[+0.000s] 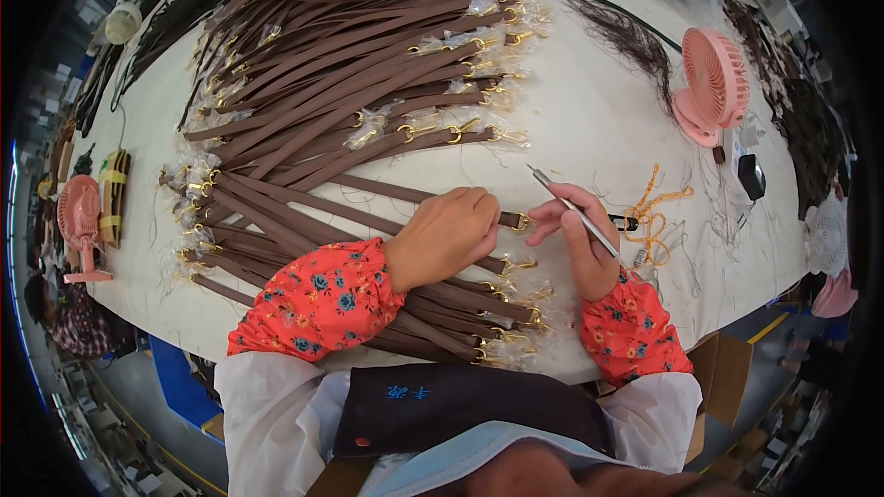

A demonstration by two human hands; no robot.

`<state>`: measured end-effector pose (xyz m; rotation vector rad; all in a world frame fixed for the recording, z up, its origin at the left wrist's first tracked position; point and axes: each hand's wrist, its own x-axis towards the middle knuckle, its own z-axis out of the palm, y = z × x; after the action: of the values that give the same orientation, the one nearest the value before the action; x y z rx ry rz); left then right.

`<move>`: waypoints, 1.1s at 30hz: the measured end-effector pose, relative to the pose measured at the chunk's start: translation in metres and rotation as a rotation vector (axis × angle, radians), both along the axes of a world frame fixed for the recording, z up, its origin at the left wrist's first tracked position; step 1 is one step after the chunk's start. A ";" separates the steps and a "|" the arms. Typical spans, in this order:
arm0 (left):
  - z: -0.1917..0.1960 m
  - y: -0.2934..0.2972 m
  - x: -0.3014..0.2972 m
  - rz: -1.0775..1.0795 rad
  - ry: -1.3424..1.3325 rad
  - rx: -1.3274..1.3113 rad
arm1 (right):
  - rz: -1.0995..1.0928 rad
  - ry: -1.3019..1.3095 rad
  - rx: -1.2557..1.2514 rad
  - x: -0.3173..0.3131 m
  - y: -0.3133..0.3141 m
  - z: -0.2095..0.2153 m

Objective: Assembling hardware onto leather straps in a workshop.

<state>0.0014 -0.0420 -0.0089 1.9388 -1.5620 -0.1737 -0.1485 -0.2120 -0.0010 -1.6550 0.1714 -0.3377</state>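
Note:
My left hand [444, 232] is closed in a pinch on a brown strap [391, 189], near its end with a gold metal ring [521, 222]. My right hand [589, 244] holds a slim silver pen-like tool [589, 225] between thumb and fingers, its thin tip pointing up and to the left. The fingertips of that hand are close to the gold ring; whether they touch it I cannot tell. Beneath my left forearm lie several more brown straps [285, 207], with gold clasps partly wrapped in clear plastic.
A large pile of brown straps [341, 55] covers the far left of the white table [589, 128]. Pink fans stand at right [711, 82] and left [81, 225]. Yellow cord [656, 211] and dark thread [635, 46] lie on the right side.

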 end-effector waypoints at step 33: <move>-0.001 0.000 -0.003 0.024 -0.066 0.056 | 0.013 0.066 0.220 -0.001 -0.005 0.001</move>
<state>-0.0020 -0.0423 -0.0100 2.0248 -1.5916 -0.1461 -0.1499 -0.2174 -0.0003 -1.4499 0.2388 -0.2458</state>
